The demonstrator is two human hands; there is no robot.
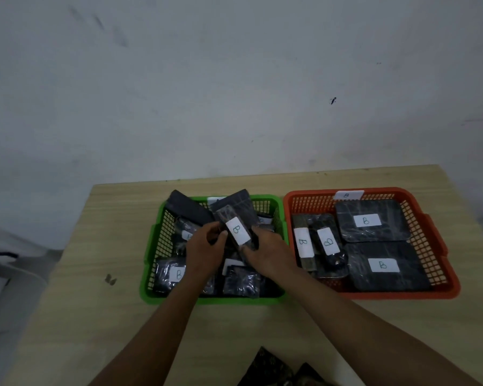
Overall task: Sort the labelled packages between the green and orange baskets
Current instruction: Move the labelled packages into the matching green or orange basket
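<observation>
Head view: wooden table [101,316], green basket [151,274] centre, orange basket [441,246] at 3 o'clock of it. Held B package [237,232] is above green, long axis 11-to-5. Both hands grip it: left hand [204,253] on its 9 side, right hand [265,253] at the lower end, nearer orange.

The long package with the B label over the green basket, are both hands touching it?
Touching. In the head view the left hand and right hand each grip a side of the B-labelled package.
</observation>
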